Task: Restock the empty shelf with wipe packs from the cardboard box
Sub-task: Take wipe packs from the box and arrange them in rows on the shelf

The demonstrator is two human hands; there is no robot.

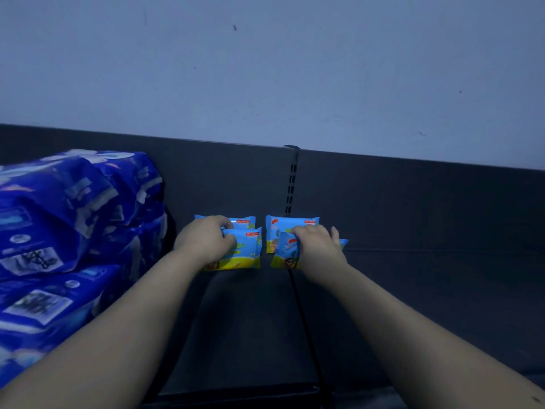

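Against the back panel (pixel 413 202) of the shelf (pixel 413 290), two wipe packs are standing upright side by side. The left rear pack (pixel 243 221) and the right rear pack (pixel 295 224) are sitting with a narrow gap between them, roughly in line with the slotted post (pixel 292 184).

Directly in front of each, a second pack is being set down.
- **Left side:** The left hand (pixel 203 240) is gripping the left front pack (pixel 246 252) at its left end. The fingers are curling over the top edge and closing on it; the thumb is hidden.
- **Right side:** The right hand (pixel 318 249) is holding the right front pack (pixel 286 252) from above at its right end. The fingers are curling over the top, and one finger is lifting clear of the wrapper.

Both front packs are lying with their long axis running left to right, parallel to the back panel, printed faces toward the camera. The left front pack is sitting square to its rear partner. The right front pack is tilting slightly and is not yet lining up with the pack behind it. Whether either front pack is touching the one behind cannot be told.

Each hand is working on the outer end of its own pack, so neither arm is crossing the other. In my judgement the coming move is calling for a short push straight back toward the panel. The right pack appears to be needing levelling before release.

Large blue bundles (pixel 73 216) are stacked at the left, just beside the left forearm. The cardboard box is not in view.
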